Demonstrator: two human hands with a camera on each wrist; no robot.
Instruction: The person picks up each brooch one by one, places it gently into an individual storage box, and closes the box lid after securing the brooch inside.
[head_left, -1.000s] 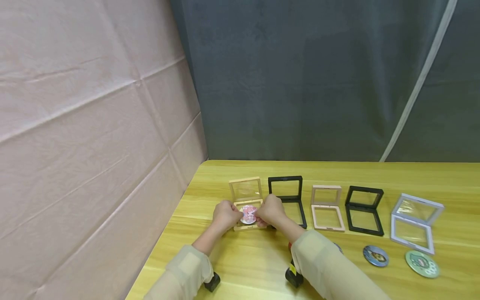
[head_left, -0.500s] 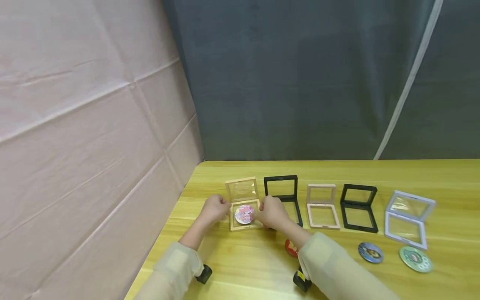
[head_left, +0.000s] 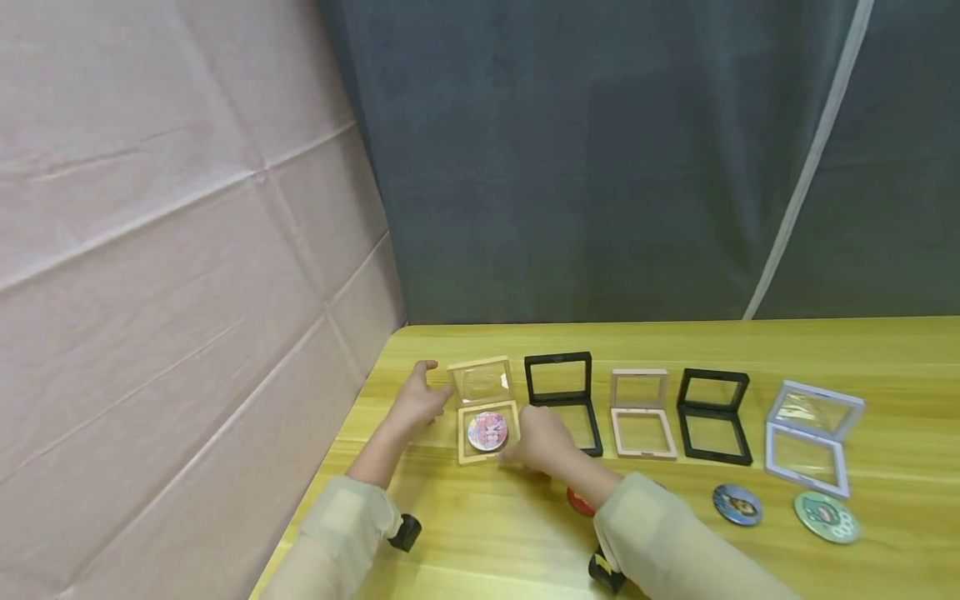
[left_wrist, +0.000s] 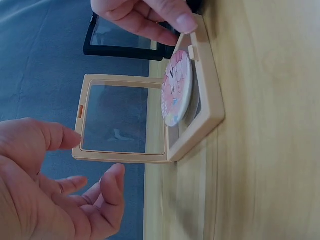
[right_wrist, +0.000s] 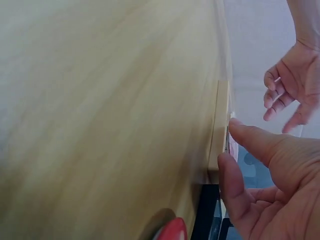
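Roughly between the hands, pink badge

Yellow wood-grain desk; behind it, a dark blue-grey curtain with a slanting pale strip; creased pinkish cloth at left.

Tan frame corner pt. hid. b/h R fingers

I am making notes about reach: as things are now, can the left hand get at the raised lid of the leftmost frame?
Probably yes: the left hand holds nothing and is close beside the raised lid, with nothing visible between them.
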